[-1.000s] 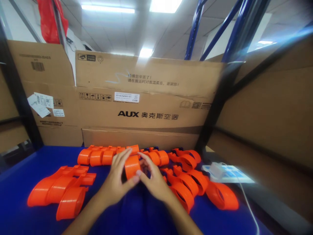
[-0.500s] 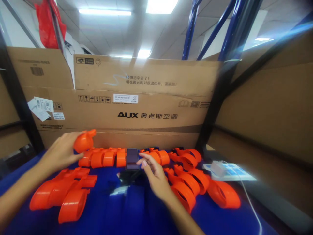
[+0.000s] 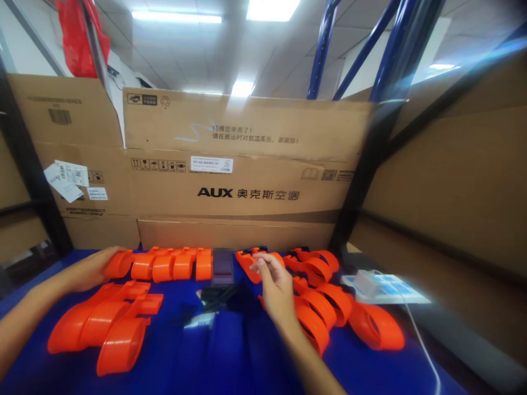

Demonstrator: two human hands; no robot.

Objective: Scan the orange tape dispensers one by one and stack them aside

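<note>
My left hand (image 3: 91,269) rests at the far left of the blue table, closed on an orange plastic part (image 3: 118,264) that sits at the left end of a row of orange parts (image 3: 173,264). My right hand (image 3: 275,283) is at the centre right, with its fingers pinched on another orange part (image 3: 247,260) at the head of a second cluster (image 3: 325,304). Between the hands a dark phone (image 3: 222,267) stands upright on a black stand (image 3: 218,296).
Three larger orange parts (image 3: 105,323) lie at the front left. A tall AUX cardboard box (image 3: 247,170) walls the back and more cardboard (image 3: 444,186) the right. A white charger (image 3: 364,282) with a cable lies on a light sheet at the right.
Both hands held one orange part at the centre. My left hand carried it left and set it down at the row's end. My right hand moved onto a part in the right cluster.
</note>
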